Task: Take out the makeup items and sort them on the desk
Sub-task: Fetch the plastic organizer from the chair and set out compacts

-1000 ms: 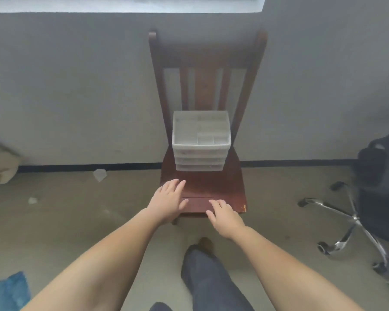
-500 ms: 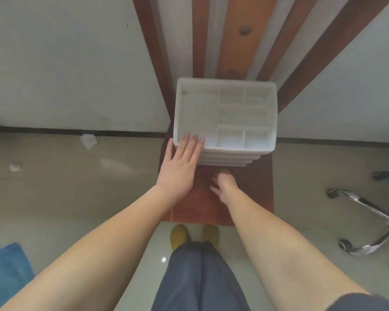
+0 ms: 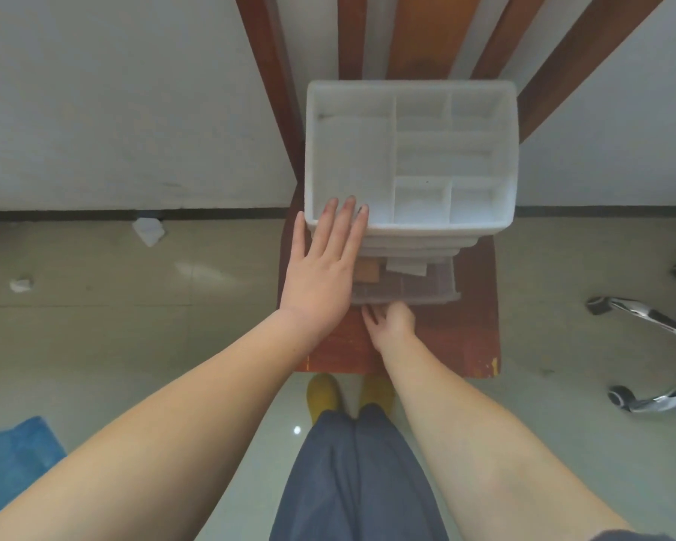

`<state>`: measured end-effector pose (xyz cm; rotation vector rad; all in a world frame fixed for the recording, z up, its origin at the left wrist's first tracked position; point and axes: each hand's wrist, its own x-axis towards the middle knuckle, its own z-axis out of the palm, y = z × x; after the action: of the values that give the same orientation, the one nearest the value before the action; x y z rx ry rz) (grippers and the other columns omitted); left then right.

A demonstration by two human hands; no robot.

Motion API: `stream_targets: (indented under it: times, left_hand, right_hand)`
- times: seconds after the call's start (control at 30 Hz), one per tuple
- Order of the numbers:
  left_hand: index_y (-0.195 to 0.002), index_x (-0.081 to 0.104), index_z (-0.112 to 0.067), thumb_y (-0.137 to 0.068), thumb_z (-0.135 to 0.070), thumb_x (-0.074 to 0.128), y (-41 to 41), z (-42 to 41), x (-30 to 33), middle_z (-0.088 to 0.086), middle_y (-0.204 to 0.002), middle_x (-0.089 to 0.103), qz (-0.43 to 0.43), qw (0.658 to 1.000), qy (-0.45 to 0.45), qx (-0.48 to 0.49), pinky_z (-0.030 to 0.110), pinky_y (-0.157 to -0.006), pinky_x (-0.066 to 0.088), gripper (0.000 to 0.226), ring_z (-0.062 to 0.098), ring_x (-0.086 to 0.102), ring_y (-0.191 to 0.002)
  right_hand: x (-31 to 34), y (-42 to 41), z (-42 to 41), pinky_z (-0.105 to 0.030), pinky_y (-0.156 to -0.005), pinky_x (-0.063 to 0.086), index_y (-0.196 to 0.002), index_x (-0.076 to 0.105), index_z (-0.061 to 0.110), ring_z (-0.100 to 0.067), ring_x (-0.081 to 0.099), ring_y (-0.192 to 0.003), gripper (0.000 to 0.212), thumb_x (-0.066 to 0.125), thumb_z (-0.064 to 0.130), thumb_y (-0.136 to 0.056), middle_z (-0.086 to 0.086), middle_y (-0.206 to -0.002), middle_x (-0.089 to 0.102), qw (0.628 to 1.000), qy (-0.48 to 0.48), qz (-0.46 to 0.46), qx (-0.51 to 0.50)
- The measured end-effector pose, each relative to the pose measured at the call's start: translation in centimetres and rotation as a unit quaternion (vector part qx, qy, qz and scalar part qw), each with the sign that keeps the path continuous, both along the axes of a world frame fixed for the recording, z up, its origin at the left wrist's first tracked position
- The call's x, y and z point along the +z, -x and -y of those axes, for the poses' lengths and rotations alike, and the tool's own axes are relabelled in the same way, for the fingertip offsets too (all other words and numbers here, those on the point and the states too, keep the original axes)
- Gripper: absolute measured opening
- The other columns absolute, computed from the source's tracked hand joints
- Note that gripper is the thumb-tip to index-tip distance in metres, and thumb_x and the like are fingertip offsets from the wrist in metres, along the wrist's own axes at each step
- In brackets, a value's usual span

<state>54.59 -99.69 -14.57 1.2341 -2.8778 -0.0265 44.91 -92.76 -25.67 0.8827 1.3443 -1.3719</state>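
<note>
Pale tiled floor [image 3: 94, 326] and a grey wall frame a dark red wooden chair [image 3: 477, 337], which carries a white drawer organiser [image 3: 410, 224] pushed against the backrest.

On the organiser's front left corner lies the left hand [image 3: 321, 283], flat, fingers straight and together, their tips over the rim of the divided top tray; it grips nothing and seems to steady the unit. Lower and to the right, the right hand [image 3: 391, 322] sits at the front lip of the bottom drawer [image 3: 410, 294], fingers reaching up under that edge; whether they hook it or merely touch it cannot be told.

Half a second ago that drawer was shut flush with the stack. Now it stands pulled out toward the person, and its contents show for the first time: a tan flat piece [image 3: 367, 271] at the left and a white piece [image 3: 406, 265] beside it, both too blurred to name. They are probably the makeup items, not yet lifted out.

Access is therefore won, but removal and sorting are still ahead, and no counter appears in view.
</note>
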Motion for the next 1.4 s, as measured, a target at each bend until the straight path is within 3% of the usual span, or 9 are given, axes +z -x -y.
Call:
stream_targets:
  times: [0.27,0.4,0.47,0.6,0.77,0.83,1.1,1.27,1.4]
  left_hand:
    - [-0.147,0.016,-0.007,-0.077,0.0,0.045,-0.8,-0.6,0.0,0.012,-0.155,0.019,-0.047,0.998,0.009,-0.049,0.062,-0.112,0.009,0.076,0.028,0.015,-0.143]
    - [-0.13,0.05,-0.006,-0.08,-0.008,0.036,-1.6,-3.0,-3.5,0.016,-0.133,0.052,-0.028,0.97,-0.12,-0.208,0.045,-0.102,0.04,0.052,0.033,0.05,-0.122]
    - [-0.135,0.045,-0.008,-0.087,-0.009,0.037,-0.6,-3.1,-5.5,0.014,-0.137,0.048,0.039,0.961,-0.24,-0.131,0.039,-0.102,0.04,0.049,0.033,0.048,-0.123]
    - [-0.147,0.021,-0.012,-0.086,-0.016,0.056,2.1,-1.5,-9.7,0.011,-0.154,0.018,0.125,0.956,-0.264,-0.012,0.041,-0.117,0.013,0.07,0.03,0.014,-0.144]
    - [-0.146,0.016,-0.014,-0.077,-0.024,0.07,2.8,-0.2,-11.9,0.013,-0.144,0.026,0.19,0.958,-0.211,-0.029,0.041,-0.117,0.011,0.087,0.032,0.022,-0.138]
    - [-0.147,0.015,-0.012,-0.078,-0.024,0.068,2.8,0.0,-11.8,0.014,-0.138,0.032,0.186,0.962,-0.193,-0.057,0.04,-0.115,0.015,0.087,0.033,0.03,-0.131]
    - [-0.142,0.024,-0.026,-0.073,-0.045,0.067,0.0,-0.2,-3.7,0.011,-0.118,0.044,0.139,0.885,-0.445,-0.016,0.038,-0.093,0.046,0.084,0.03,0.046,-0.112]
    - [-0.149,0.008,-0.024,-0.079,-0.043,0.067,-2.6,-3.7,-2.9,0.013,-0.136,0.037,0.26,0.766,-0.589,0.005,0.034,-0.104,0.039,0.094,0.027,0.045,-0.123]
    - [-0.148,-0.017,-0.026,-0.08,-0.041,0.067,-2.8,-4.5,-4.6,0.021,-0.143,0.028,0.256,0.759,-0.596,0.056,0.038,-0.107,0.036,0.11,0.035,0.036,-0.131]
  right_hand:
    - [4.0,0.2,-6.1,-0.034,-0.085,0.051,-0.138,0.038,-0.003,-0.029,0.059,-0.112,0.039,0.029,0.004,-0.101,-0.021,-0.131,0.054,0.946,-0.031,0.036,0.322]
    - [6.0,4.4,-4.7,-0.021,-0.058,0.05,-0.109,0.059,0.0,-0.016,0.065,-0.069,0.03,0.033,0.008,-0.098,-0.013,-0.096,0.067,0.785,-0.033,-0.174,0.594]
    - [5.4,6.4,-3.2,-0.031,-0.073,0.052,-0.101,0.062,0.006,-0.021,0.065,-0.081,0.026,0.036,0.005,-0.094,-0.014,-0.106,0.067,0.692,-0.039,-0.346,0.633]
    - [1.7,8.0,-1.3,-0.041,-0.102,0.038,-0.121,0.051,0.01,-0.032,0.035,-0.131,0.033,0.053,0.013,-0.089,-0.011,-0.144,0.033,0.365,-0.055,-0.482,0.795]
    - [-1.4,7.9,-0.8,-0.04,-0.087,0.048,-0.097,0.06,0.01,-0.035,0.058,-0.101,0.059,0.086,0.016,-0.045,-0.018,-0.106,0.058,0.228,-0.108,-0.546,0.799]
    - [-0.9,7.9,-0.9,-0.036,-0.071,0.052,-0.091,0.063,0.007,-0.035,0.061,-0.079,0.065,0.088,0.019,-0.033,-0.017,-0.087,0.06,0.233,-0.109,-0.566,0.783]
    - [8.7,9.3,-3.7,-0.036,-0.096,0.043,-0.146,0.023,0.023,-0.031,0.045,-0.122,0.081,0.066,0.04,-0.079,-0.014,-0.132,0.042,0.461,0.028,-0.38,0.801]
    - [9.1,7.9,-7.1,-0.032,-0.103,0.038,-0.15,0.013,0.019,-0.025,0.045,-0.125,0.09,0.066,0.043,-0.081,-0.01,-0.138,0.039,0.408,0.02,-0.187,0.893]
    - [7.2,7.8,-6.6,-0.034,-0.092,0.043,-0.135,0.035,0.013,-0.026,0.049,-0.108,0.068,0.064,0.042,-0.081,-0.01,-0.12,0.046,0.405,-0.017,-0.195,0.893]
